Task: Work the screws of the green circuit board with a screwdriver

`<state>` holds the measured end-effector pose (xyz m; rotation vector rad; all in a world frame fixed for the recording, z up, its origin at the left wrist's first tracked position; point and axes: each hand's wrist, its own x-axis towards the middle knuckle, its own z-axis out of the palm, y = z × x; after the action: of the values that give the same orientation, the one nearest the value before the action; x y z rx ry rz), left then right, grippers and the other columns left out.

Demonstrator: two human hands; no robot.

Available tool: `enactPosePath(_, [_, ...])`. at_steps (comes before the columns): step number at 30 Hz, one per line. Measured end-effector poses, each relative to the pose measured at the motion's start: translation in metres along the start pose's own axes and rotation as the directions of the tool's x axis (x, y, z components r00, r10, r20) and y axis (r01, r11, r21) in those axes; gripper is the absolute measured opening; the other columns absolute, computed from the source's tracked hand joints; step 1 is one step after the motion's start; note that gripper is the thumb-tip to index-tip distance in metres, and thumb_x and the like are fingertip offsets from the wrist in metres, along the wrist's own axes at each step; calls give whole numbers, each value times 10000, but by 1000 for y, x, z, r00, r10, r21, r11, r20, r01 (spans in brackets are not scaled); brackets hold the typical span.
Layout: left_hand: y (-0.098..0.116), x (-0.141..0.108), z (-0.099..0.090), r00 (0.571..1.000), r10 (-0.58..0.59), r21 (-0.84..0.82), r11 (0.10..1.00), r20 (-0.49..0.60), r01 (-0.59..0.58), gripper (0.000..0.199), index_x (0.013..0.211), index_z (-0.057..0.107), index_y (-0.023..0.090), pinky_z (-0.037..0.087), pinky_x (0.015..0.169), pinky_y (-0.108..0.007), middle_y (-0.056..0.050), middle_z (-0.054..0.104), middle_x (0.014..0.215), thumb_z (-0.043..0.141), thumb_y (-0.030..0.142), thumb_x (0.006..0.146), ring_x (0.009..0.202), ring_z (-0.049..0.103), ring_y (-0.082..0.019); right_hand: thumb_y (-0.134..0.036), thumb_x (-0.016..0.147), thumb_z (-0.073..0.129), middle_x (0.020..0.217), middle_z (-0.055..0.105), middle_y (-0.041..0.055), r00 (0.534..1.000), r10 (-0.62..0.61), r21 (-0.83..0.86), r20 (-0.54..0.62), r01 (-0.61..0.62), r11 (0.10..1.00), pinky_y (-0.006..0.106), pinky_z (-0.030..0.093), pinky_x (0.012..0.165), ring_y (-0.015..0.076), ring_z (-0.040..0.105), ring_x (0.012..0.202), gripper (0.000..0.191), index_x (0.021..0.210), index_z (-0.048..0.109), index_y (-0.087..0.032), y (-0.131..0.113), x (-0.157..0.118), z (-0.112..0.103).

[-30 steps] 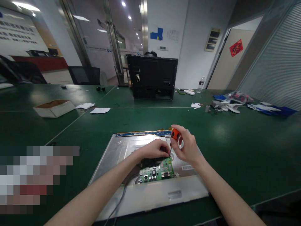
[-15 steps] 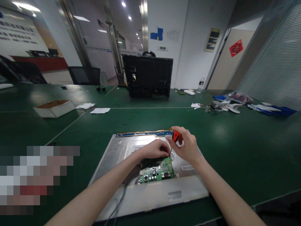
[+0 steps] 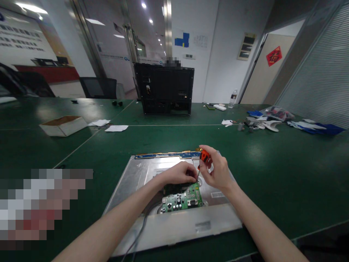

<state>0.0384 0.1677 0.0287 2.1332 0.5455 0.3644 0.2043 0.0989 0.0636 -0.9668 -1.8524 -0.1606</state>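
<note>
Green bench under the metal panel (image 3: 174, 225): your right hand (image 3: 218, 173) grips the screwdriver (image 3: 203, 160) — shaft angled down-left onto the circuit board (image 3: 183, 198) — left hand (image 3: 178, 174) curled beside its tip, probably steadying it.

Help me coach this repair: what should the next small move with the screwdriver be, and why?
Probably keep turning it in place. The right hand holds the orange screwdriver upright, tip down at the far edge of the green circuit board, while the left hand steadies beside the tip.
</note>
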Motion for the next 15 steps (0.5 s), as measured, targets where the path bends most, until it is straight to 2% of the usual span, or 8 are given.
enactPosePath(7, [0, 1, -1, 1000, -10, 19, 1000, 4, 10, 65, 740, 682, 147, 422, 640, -209, 29, 625, 671, 650, 102, 706, 630, 545, -119, -241, 834, 532, 708, 541, -26, 999, -16, -18, -39, 15, 1000, 206, 387, 459, 85, 467, 475, 321, 1146, 464, -209, -1, 1, 3])
enactPosePath(15, [-2, 2, 0, 1000, -10, 31, 999, -4, 10, 84, 750, 683, 144, 421, 627, -209, 16, 635, 696, 646, 88, 699, 656, 559, -129, -266, 843, 573, 726, 543, -25, 999, -32, -40, -43, 30, 999, 209, 383, 474, 84, 454, 490, 318, 1137, 465, -213, 1, 1, 4])
